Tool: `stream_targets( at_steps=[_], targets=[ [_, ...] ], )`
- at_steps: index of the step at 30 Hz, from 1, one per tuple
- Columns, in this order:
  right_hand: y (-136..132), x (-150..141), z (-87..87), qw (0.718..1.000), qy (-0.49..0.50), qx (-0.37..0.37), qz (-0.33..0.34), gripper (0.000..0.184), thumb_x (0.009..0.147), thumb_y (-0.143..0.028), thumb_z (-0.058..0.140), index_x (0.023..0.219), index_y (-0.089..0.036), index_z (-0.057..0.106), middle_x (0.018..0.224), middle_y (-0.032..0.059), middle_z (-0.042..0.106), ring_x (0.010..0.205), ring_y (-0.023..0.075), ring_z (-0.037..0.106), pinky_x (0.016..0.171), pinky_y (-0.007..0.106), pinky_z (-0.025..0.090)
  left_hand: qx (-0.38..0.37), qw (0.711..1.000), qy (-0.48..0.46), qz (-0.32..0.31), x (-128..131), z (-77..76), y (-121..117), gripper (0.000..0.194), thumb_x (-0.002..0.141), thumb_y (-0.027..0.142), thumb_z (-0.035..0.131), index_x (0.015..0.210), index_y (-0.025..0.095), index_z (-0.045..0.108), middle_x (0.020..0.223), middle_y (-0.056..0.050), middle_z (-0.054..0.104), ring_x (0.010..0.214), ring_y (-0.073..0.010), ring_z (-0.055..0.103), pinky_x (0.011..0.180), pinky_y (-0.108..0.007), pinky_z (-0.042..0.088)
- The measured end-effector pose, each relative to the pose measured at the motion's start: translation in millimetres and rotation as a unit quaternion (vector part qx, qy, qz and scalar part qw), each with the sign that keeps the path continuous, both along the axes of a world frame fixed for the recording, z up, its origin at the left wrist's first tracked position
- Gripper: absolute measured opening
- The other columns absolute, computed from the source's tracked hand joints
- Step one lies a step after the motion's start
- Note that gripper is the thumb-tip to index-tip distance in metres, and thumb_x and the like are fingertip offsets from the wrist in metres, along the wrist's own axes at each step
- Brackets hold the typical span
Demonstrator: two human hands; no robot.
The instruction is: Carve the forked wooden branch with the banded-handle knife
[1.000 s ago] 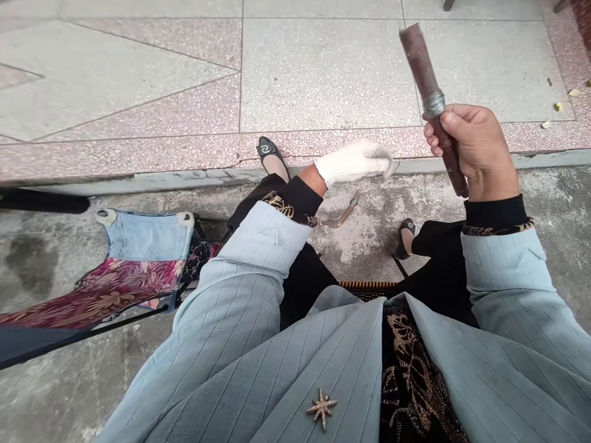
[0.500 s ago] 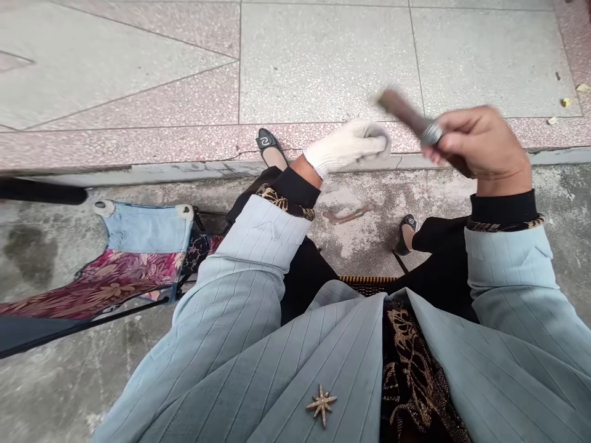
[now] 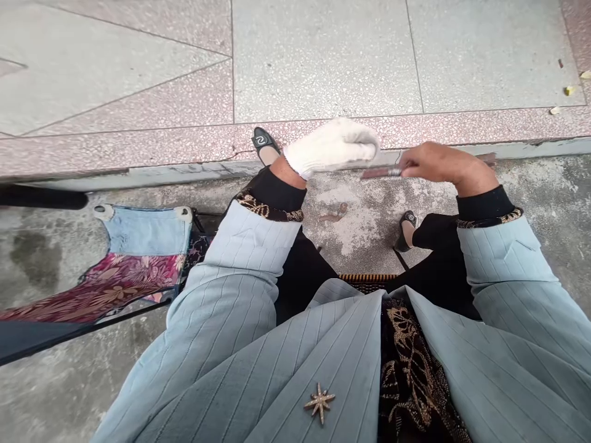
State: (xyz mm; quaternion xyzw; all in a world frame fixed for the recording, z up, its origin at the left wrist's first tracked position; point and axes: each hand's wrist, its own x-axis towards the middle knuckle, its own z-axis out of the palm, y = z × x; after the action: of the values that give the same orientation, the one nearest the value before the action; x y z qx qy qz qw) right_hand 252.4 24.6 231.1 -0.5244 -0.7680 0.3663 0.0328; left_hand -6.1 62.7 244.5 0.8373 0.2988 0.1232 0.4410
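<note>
My right hand (image 3: 438, 167) is bare and closed around a brown wooden handle (image 3: 383, 173) with a metal band, held level and pointing left. Its tip reaches the fingers of my left hand (image 3: 333, 147), which wears a white glove and is curled into a loose fist in front of my knees. What the gloved fingers hold, if anything, is hidden. A small bent rusty metal piece (image 3: 333, 214) lies on the concrete ground below both hands, between my two black shoes.
A folding stool with a floral and denim fabric seat (image 3: 133, 258) stands at my left. A raised terrazzo step (image 3: 138, 154) runs across ahead of my feet. Small yellow scraps (image 3: 569, 91) lie on the tiles at far right.
My right hand swung the handle down from upright to level and moved left toward the gloved hand. The gloved hand drew slightly left and stays curled.
</note>
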Motion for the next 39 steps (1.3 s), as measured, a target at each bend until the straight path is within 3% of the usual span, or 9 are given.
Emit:
stream_targets(
  at_steps=[6, 11, 15, 19, 23, 26, 30, 34, 39],
  targets=[
    [-23.3, -16.5, 40.6, 0.988, 0.09, -0.039, 0.122, 0.025, 0.081, -0.061, 0.072, 0.089, -0.039, 0.081, 0.078, -0.0044, 0.07, 0.073, 0.0197, 0.061, 0.067, 0.039, 0.047, 0.029, 0.995, 0.033, 0.093, -7.6, -0.9, 14.5, 0.021, 0.085, 0.022, 0.051, 0.085, 0.014, 0.071, 0.071, -0.002, 0.06, 0.065, -0.0117, 0.047, 0.063, -0.028, 0.034],
    [-22.9, -11.4, 58.0, 0.933, 0.303, 0.103, -0.167, 0.009, 0.089, -0.033, 0.072, 0.088, -0.024, 0.073, 0.081, 0.0035, 0.07, 0.065, 0.0162, 0.055, 0.06, 0.032, 0.043, -0.026, 0.999, 0.014, 0.018, 16.4, -21.4, -2.3, 0.023, 0.09, 0.03, 0.056, 0.089, 0.013, 0.072, 0.075, -0.003, 0.063, 0.064, -0.0124, 0.051, 0.065, -0.028, 0.04],
    [-3.0, -8.9, 22.9, 0.942, 0.122, 0.178, -0.256, 0.006, 0.089, -0.026, 0.071, 0.093, -0.021, 0.069, 0.091, 0.0084, 0.072, 0.076, 0.021, 0.059, 0.07, 0.036, 0.046, -0.055, 0.992, -0.009, -0.111, 25.9, -30.7, -15.8, 0.029, 0.092, 0.034, 0.052, 0.091, 0.016, 0.075, 0.079, -0.003, 0.066, 0.066, -0.0125, 0.056, 0.067, -0.027, 0.042],
    [5.5, -7.3, 1.9, 0.989, -0.082, 0.084, -0.085, 0.015, 0.087, -0.035, 0.074, 0.086, -0.02, 0.074, 0.081, 0.006, 0.072, 0.079, 0.0232, 0.062, 0.076, 0.038, 0.045, 0.021, 0.998, 0.013, -0.059, 8.4, -24.7, -2.3, 0.024, 0.086, 0.031, 0.056, 0.084, 0.015, 0.074, 0.074, -0.002, 0.064, 0.067, -0.013, 0.055, 0.068, -0.028, 0.04],
    [-10.8, -9.3, 24.8, 0.984, 0.062, -0.13, 0.11, 0.026, 0.08, -0.051, 0.078, 0.087, -0.025, 0.077, 0.076, -0.0017, 0.07, 0.07, 0.0176, 0.06, 0.068, 0.033, 0.046, 0.001, 0.999, 0.032, -0.02, -5.8, -18.5, 11.4, 0.024, 0.086, 0.033, 0.057, 0.081, 0.013, 0.069, 0.067, -0.001, 0.058, 0.06, -0.0107, 0.047, 0.06, -0.026, 0.034],
    [-23.1, -7.5, 48.1, 0.97, 0.23, -0.076, -0.004, 0.029, 0.081, -0.053, 0.079, 0.089, -0.025, 0.076, 0.081, 0.0007, 0.071, 0.068, 0.0176, 0.058, 0.065, 0.033, 0.046, -0.091, 0.996, -0.02, 0.006, 0.1, -22.1, 9.4, 0.025, 0.092, 0.032, 0.051, 0.088, 0.012, 0.066, 0.07, -0.002, 0.058, 0.059, -0.0105, 0.048, 0.056, -0.025, 0.036],
    [-16.4, 0.8, 48.6, 0.902, 0.346, 0.116, -0.233, 0.02, 0.091, -0.047, 0.072, 0.085, -0.028, 0.069, 0.089, 0.0055, 0.071, 0.07, 0.0203, 0.054, 0.065, 0.037, 0.045, -0.05, 0.999, -0.019, -0.005, 14.4, -33.2, 0.7, 0.022, 0.089, 0.03, 0.054, 0.089, 0.015, 0.07, 0.071, -0.002, 0.062, 0.061, -0.0111, 0.053, 0.06, -0.024, 0.04],
    [6.0, 2.7, 15.2, 0.926, 0.15, 0.165, -0.305, 0.018, 0.088, -0.038, 0.074, 0.082, -0.024, 0.065, 0.086, 0.0099, 0.071, 0.078, 0.0245, 0.058, 0.071, 0.041, 0.045, -0.041, 0.995, 0.033, -0.083, 16.0, -34.6, -6.3, 0.021, 0.083, 0.031, 0.06, 0.087, 0.019, 0.077, 0.073, -0.002, 0.068, 0.065, -0.0138, 0.059, 0.064, -0.026, 0.043],
    [10.1, -8.2, -4.7, 0.995, -0.076, 0.018, -0.056, 0.02, 0.08, -0.035, 0.079, 0.074, -0.021, 0.066, 0.069, 0.0036, 0.065, 0.077, 0.0239, 0.062, 0.074, 0.039, 0.044, -0.017, 0.999, 0.028, -0.029, 0.7, -21.6, 2.8, 0.024, 0.083, 0.031, 0.058, 0.09, 0.016, 0.076, 0.076, -0.002, 0.068, 0.074, -0.0158, 0.063, 0.069, -0.027, 0.043]
  ],
)
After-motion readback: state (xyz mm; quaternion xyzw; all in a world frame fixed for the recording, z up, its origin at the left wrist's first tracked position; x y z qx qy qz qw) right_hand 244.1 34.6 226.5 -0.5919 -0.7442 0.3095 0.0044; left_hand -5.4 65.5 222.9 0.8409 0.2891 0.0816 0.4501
